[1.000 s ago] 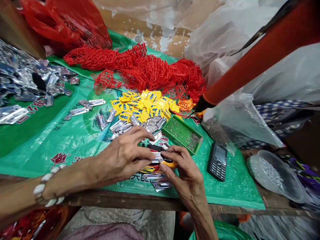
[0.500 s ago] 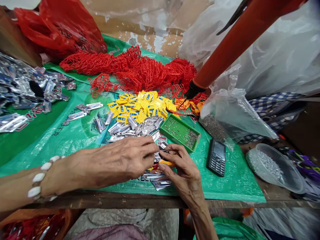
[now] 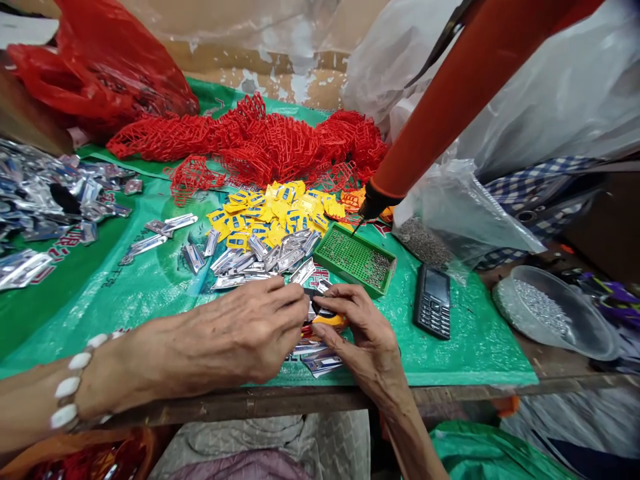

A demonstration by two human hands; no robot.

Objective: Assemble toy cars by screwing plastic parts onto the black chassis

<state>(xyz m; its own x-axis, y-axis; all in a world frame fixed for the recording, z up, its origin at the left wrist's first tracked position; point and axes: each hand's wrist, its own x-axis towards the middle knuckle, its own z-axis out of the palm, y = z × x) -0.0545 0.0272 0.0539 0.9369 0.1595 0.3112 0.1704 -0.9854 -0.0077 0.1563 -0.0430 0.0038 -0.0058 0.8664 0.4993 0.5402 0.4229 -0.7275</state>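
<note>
The right hand [image 3: 361,341] is pinching a small orange-yellow and black plastic piece [image 3: 332,321] between thumb and fingers above the shiny green plastic sheet [image 3: 450,363], while the left hand [image 3: 247,328] is meeting it with curled fingers, any grip hidden.

The right hand [image 3: 361,328] pinches a small yellow-and-black plastic piece [image 3: 331,321], and the left hand [image 3: 245,328], a white-beaded bracelet [image 3: 67,388] at its wrist, is right beside it. Behind them, slim silver metallic pieces [image 3: 297,249] lie by flat yellow plastic pieces [image 3: 281,212] and a green rectangular mesh tray [image 3: 356,260] of tiny metal parts [image 3: 378,267]. A black keypad phone [image 3: 433,301] rests on the green plastic sheet [image 3: 425,367] over the wooden counter [image 3: 240,404].
</note>
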